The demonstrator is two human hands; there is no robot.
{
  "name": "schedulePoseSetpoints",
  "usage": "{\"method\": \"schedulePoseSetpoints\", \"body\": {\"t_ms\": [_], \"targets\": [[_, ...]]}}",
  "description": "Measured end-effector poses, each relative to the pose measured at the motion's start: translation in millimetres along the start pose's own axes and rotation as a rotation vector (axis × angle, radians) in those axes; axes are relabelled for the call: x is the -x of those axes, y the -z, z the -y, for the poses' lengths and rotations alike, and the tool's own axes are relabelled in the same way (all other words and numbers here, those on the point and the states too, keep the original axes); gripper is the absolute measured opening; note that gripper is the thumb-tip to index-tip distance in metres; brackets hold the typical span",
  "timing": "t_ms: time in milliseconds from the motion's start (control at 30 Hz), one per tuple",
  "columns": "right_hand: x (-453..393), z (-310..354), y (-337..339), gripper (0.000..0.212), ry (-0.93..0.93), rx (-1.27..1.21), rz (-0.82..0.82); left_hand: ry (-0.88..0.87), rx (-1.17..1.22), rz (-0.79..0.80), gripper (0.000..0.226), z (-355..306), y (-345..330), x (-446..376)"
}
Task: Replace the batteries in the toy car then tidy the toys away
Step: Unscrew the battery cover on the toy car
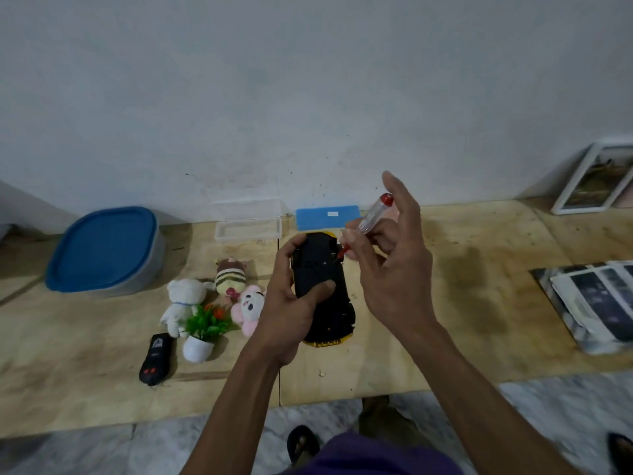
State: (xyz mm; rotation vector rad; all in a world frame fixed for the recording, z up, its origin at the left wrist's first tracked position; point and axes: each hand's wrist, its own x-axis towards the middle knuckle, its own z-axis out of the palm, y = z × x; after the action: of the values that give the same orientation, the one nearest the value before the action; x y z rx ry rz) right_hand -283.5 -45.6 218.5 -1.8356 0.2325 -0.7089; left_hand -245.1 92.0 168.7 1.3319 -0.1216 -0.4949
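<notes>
My left hand (286, 303) grips a yellow toy car (322, 269) turned upside down, its black underside facing me, held above the wooden table (445, 303). My right hand (387, 269) pinches a small screwdriver (371, 216) with a clear handle and red cap, its tip at the far right part of the car's underside. My right index finger is raised. A black remote control (156, 358) lies on the table at the left.
Three small plush toys (219, 296) and a little potted plant (202, 334) lie left of the car. A grey tub with a blue lid (102, 248), a clear open box (247, 228) and a blue pad (327, 217) sit by the wall. Photos (592, 303) lie at right.
</notes>
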Motion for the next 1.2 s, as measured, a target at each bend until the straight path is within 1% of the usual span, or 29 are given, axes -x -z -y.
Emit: {"method": "schedulePoseSetpoints", "body": {"t_ms": [167,233,433,867,967,1067,1200], "targets": [[-3.8,7.1,6.2,0.064,0.05,-0.133,-0.083,-0.072,-0.028,0.034,0.07,-11.1,-7.7,1.4],[-4.5,8.4,6.6,0.064,0.055,-0.162,-0.09,-0.089,-0.025,0.039,0.071,-13.8,-8.6,3.1],[-0.2,9.0,0.9,0.062,0.041,-0.177,-0.088,-0.117,-0.015,0.05,0.072,-19.3,-5.0,10.4],[8.9,13.5,-12.5,0.063,0.012,-0.156,-0.092,-0.108,-0.011,0.043,0.073,-23.0,6.6,18.8],[10.0,13.6,-13.0,0.062,0.024,-0.141,-0.075,-0.108,-0.02,0.039,0.072,-25.2,7.3,19.8],[6.2,14.4,-10.1,0.061,0.049,-0.12,-0.012,-0.107,-0.019,0.037,0.072,-28.1,7.7,21.2],[0.1,18.8,-8.1,0.062,0.151,-0.036,0.072,-0.106,-0.023,0.045,0.072,-30.6,7.4,23.6]]}}
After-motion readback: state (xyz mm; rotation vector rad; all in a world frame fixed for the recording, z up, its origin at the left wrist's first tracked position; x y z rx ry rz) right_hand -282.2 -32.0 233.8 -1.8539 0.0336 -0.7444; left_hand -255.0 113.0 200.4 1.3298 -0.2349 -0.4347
